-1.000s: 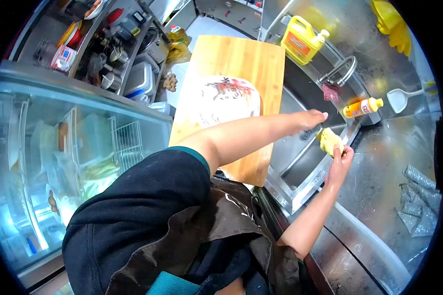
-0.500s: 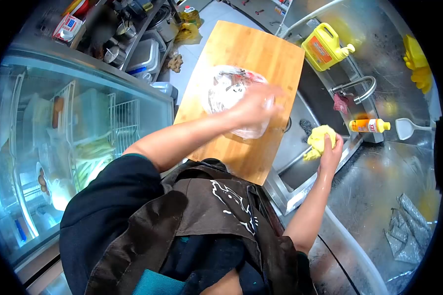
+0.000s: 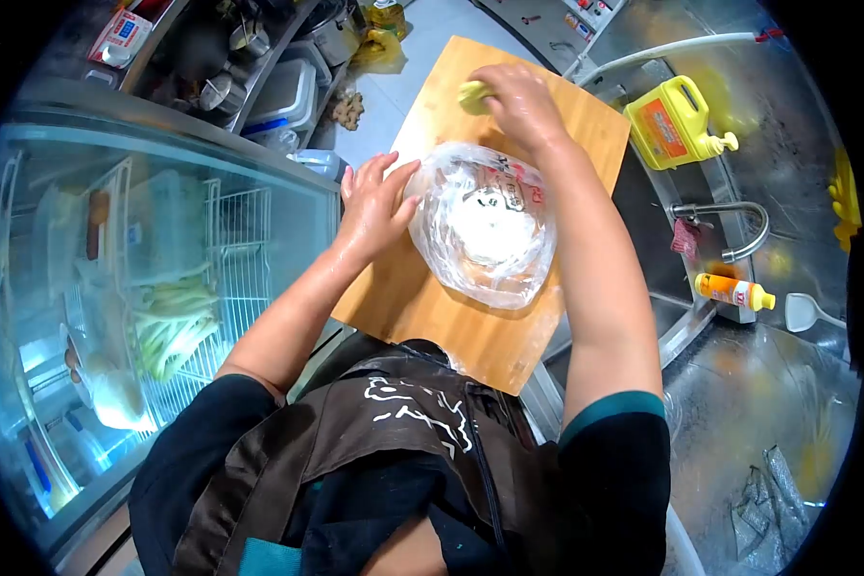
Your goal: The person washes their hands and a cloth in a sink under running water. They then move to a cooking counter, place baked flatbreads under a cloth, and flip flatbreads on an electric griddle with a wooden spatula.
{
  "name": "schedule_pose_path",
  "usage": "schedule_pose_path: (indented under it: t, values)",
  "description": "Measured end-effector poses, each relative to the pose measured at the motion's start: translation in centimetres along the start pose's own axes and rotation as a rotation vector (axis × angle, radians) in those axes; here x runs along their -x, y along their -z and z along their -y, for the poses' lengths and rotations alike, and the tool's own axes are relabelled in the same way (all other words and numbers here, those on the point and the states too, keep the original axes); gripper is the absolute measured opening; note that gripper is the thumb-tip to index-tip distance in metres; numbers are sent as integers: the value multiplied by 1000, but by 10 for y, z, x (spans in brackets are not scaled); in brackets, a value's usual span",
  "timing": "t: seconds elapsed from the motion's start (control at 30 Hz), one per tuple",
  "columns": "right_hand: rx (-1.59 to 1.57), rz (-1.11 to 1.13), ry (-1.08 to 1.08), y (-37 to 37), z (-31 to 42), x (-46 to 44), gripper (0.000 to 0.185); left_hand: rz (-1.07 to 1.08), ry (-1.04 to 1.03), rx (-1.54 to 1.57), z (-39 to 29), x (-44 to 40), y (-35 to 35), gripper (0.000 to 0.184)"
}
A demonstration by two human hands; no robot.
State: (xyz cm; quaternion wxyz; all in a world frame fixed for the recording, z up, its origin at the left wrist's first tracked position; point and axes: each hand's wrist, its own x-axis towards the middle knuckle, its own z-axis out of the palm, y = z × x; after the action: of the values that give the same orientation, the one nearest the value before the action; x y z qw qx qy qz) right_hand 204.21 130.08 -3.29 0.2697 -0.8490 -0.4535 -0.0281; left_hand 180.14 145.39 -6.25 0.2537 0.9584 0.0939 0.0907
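My right hand (image 3: 520, 101) grips a bunched yellow cloth (image 3: 473, 97) against the far part of a wooden cutting board (image 3: 432, 125). On the middle of the board lies a clear plastic bag (image 3: 485, 274) with red and black print and something white in it, partly behind my right forearm. My left hand (image 3: 376, 204) is at the bag's left edge, fingers spread. Whether its thumb touches the plastic I cannot tell.
The board lies partly over a steel sink (image 3: 648, 206) with a faucet (image 3: 739, 230). A yellow jug (image 3: 664, 125), an orange-labelled bottle (image 3: 730, 290) and a white spatula (image 3: 808, 312) are on the right. A glass-topped fridge (image 3: 192, 154) stands on the left, shelves beyond it.
My right hand has carried the yellow cloth from over the sink to the far part of the board. My left hand has drawn back from above the bag to its left edge.
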Motion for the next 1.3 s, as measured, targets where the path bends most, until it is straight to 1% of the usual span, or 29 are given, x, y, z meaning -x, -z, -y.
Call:
schedule_pose_path:
  t: [0.07,0.1,0.17,0.23,0.3,0.33,0.4,0.47,0.53,0.57,0.63,0.67,0.7,0.73,0.77,0.8,0.83,0.87,0.93,0.97,1.0,1.07,1.1,1.13,1.2,1.23,1.3]
  values:
    - [97,244,71,-16,3,-11,30,-9,11,22,2,0,3,46]
    - [125,363,24,-26,-9,-6,31,-3,17,34,3,-1,6,44]
    - [-186,326,-265,-29,-34,17,31,2,23,63,7,1,11,42]
    - [-439,226,-486,-4,-65,57,32,-2,18,97,15,2,15,39]
    - [-201,214,-537,41,-63,109,33,-17,-25,81,25,5,17,38]
    - [142,271,-504,70,-51,129,33,-35,-51,68,27,4,19,38]
    - [-78,223,-633,91,-63,190,31,-37,-72,42,17,2,26,37]
    - [-307,225,-775,106,-67,250,29,-40,-109,29,1,0,37,37]
    - [-401,71,-889,120,-45,291,26,-31,-157,54,-26,-4,41,35]
    - [-755,-194,-894,116,-33,306,26,-18,-190,91,-40,-6,41,35]
    - [-393,-217,-944,92,-54,351,28,11,-294,141,-69,-9,37,34]
    - [-207,-226,-967,91,-61,371,29,17,-358,168,-88,-10,33,33]
    - [-370,-287,-997,99,-42,367,28,73,-408,220,-106,-10,29,32]
    - [-583,-432,-1017,108,-26,362,28,125,-453,268,-124,-10,25,32]
    - [-800,-574,-1020,115,-9,356,28,109,-531,338,-139,-10,16,33]
    - [-1019,-718,-1012,123,10,351,28,134,-557,403,-157,-9,8,33]
    - [-1176,-773,-975,138,34,345,29,202,-483,550,-175,-3,-3,34]
    - [-1246,-814,-914,144,52,341,30,268,-405,696,-193,1,-14,36]
    - [-1377,-897,-786,150,84,333,31,529,-157,1038,-235,15,-24,37]
    - [-1355,-937,-830,151,99,325,30,670,-26,1198,-248,20,-26,38]
    - [-1318,-890,-810,150,106,324,26,771,-11,1163,-255,18,-27,37]
    - [-990,-871,-851,143,111,333,21,980,15,1075,-265,6,-33,36]
    - [-890,-897,-905,146,119,336,21,798,-123,1032,-261,2,-47,33]
    - [-777,-881,-945,149,129,338,20,735,-261,889,-261,-4,-39,31]
    - [-549,-844,-1017,153,150,340,20,315,-769,758,-254,-14,-48,28]
    - [-461,-865,-957,153,157,342,20,318,-793,732,-252,-15,-46,27]
    - [-34,-771,-844,155,175,338,21,317,-838,673,-251,-16,-32,25]
